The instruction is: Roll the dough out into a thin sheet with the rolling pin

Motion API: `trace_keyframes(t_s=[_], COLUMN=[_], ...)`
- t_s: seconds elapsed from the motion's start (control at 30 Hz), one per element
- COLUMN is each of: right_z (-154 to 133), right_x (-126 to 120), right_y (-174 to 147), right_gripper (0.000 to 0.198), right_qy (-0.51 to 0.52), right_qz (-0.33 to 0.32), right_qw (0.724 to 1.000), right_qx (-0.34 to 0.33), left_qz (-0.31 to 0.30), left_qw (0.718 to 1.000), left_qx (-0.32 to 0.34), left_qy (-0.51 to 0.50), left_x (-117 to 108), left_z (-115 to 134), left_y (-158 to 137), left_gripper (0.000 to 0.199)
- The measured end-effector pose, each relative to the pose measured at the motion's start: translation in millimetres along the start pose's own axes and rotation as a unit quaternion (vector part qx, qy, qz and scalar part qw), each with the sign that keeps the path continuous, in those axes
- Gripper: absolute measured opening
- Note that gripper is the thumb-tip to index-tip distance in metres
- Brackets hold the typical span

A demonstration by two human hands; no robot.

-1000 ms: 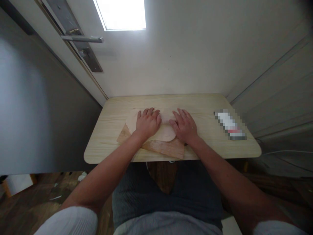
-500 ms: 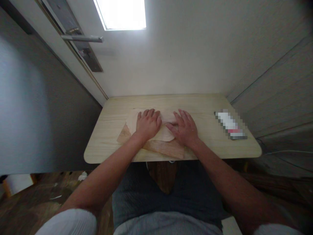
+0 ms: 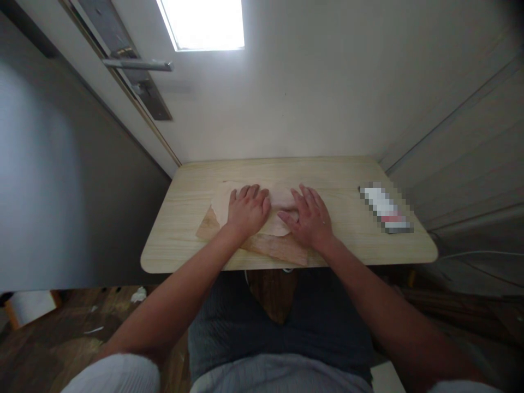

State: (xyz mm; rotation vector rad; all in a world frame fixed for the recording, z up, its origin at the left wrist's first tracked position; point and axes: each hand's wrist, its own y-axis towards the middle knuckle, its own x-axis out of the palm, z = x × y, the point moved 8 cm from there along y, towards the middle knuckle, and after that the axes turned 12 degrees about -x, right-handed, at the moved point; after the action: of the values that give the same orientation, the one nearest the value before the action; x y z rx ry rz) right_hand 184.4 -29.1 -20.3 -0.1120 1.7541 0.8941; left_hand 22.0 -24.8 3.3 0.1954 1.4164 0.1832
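A thin pale beige sheet (image 3: 276, 225) with an irregular edge lies on the table; I cannot tell its material. Under its near side shows a light-brown, wood-grained piece (image 3: 272, 248). My left hand (image 3: 248, 207) rests palm down on the sheet, left of its middle, fingers stretched forward and slightly bent. At the right end lies my right hand (image 3: 310, 215), thumb apart from the fingers, which rest over a raised pale fold (image 3: 282, 198) along the far side. Parts of both layers are hidden beneath my hands.
The small light wood-toned table (image 3: 172, 218) has rounded front corners. On its right side lies a blurred-out flat item (image 3: 385, 207). A white door (image 3: 282, 120) with a metal handle (image 3: 139, 65) stands behind it. Below the front edge, a dark brown wooden piece (image 3: 274, 295) shows between my legs.
Both hands stay in nearly the same place on the pale sheet. The fingertips have shifted very slightly toward me; the sheet and the piece under it look unmoved.
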Motion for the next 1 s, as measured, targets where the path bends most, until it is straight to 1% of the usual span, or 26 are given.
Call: trace_keyframes(t_s=[0.3,0.57,0.83,1.0], right_z=[-5,-11,-16,-18], right_x=[-4,-8,-10,-10], right_y=[-4,-11,-15,-19], right_gripper=[0.076,0.068,0.077,0.078], right_qy=[0.003,0.005,-0.001,-0.01], right_qz=[0.008,0.022,0.02,0.009], right_qw=[1.0,1.0,1.0,1.0], right_qx=[-0.003,-0.01,-0.004,0.01], left_qz=[-0.011,-0.018,-0.042,-0.046], left_qw=[1.0,1.0,0.999,0.999], left_qx=[0.002,-0.001,-0.002,0.0], left_qy=[-0.013,-0.014,-0.008,-0.009], left_x=[0,-1,0,0], left_z=[-1,0,0,0], left_y=[-7,-13,-18,-22], left_gripper=[0.047,0.051,0.053,0.053])
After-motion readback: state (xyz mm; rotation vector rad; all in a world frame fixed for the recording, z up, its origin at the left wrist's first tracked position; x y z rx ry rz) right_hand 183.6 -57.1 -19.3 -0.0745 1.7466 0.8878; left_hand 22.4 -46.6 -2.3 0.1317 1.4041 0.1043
